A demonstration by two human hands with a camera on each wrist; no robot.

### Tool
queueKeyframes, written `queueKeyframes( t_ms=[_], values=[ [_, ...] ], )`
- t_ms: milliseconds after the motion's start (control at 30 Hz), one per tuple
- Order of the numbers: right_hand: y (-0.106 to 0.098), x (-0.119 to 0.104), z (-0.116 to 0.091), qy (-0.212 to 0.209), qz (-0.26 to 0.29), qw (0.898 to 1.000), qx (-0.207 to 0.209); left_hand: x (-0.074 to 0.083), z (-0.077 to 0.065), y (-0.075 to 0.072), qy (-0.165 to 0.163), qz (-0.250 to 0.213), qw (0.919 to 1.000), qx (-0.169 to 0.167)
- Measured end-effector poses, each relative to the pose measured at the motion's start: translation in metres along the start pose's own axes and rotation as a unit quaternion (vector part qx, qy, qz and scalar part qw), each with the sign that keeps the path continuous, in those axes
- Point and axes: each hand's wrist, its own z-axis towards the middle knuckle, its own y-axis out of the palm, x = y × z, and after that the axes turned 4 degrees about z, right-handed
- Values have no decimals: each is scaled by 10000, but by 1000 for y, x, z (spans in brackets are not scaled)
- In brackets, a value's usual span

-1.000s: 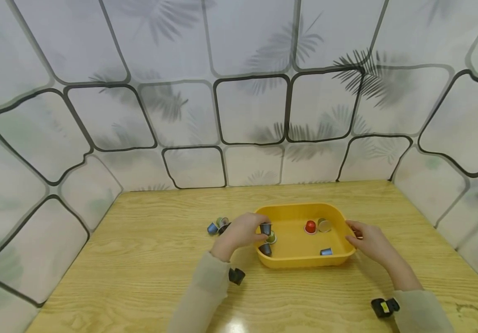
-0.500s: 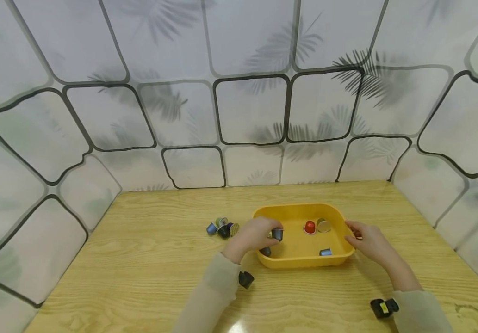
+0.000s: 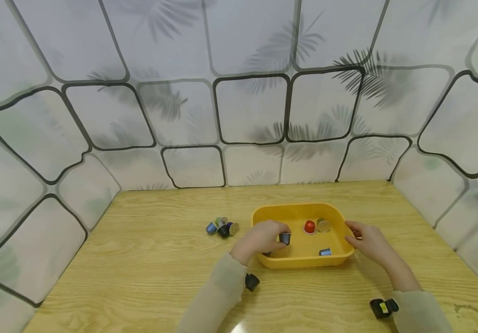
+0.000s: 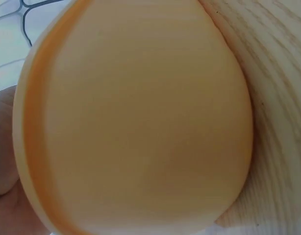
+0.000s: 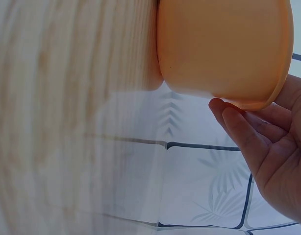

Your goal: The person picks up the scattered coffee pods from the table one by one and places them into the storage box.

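Observation:
My left hand (image 3: 263,236) reaches over the left end of the yellow tray (image 3: 305,262) and pinches a dark blue-grey coffee capsule (image 3: 284,238) between thumb and fingers. In the left wrist view the tray's wall (image 4: 140,117) fills most of the picture and partly hides the hand (image 4: 3,147). My right hand (image 3: 369,240) grips the tray's right rim, its fingers (image 5: 243,137) along the outer wall in the right wrist view. Inside the tray are a red capsule (image 3: 310,226), a gold-green capsule (image 3: 324,225), a blue capsule (image 3: 325,252) and a dark capsule mostly hidden by the left hand.
Left of the tray, several capsules sit clustered on the wooden table (image 3: 147,259), among them a blue one (image 3: 211,228), a black one (image 3: 223,231) and a purple one with a gold lid (image 3: 233,228). A patterned curtain (image 3: 251,115) borders the table behind and at the sides.
My left hand has moved rightward with the dark capsule, further over the tray. The capsule cluster on the table is now uncovered. My right hand stays on the rim.

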Motion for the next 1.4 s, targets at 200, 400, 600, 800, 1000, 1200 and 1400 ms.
queueKeyframes(
  t_ms=[200, 400, 600, 800, 1000, 1200, 1400],
  values=[
    [0, 0, 0, 18, 14, 10000, 27, 2, 1, 1, 37, 85, 9999, -44],
    [0, 1, 1, -3, 23, 10000, 32, 3, 1, 3, 43, 216, 9997, -64],
    [0, 0, 1, -17, 17, 10000, 51, 3, 2, 6, 40, 261, 9996, -108],
    [0, 0, 0, -5, 28, 10000, 36, 2, 1, 9, 117, 361, 9992, -89],
    [1, 0, 0, 3, 12, 10000, 17, 1, 0, 11, 158, 346, 9992, -86],
    [0, 0, 1, 16, 16, 10000, 39, 1, 1, 11, 140, 289, 9994, -133],
    [0, -1, 1, -4, 20, 10000, 36, 1, 2, 12, 85, 255, 9994, -239]
  ],
)
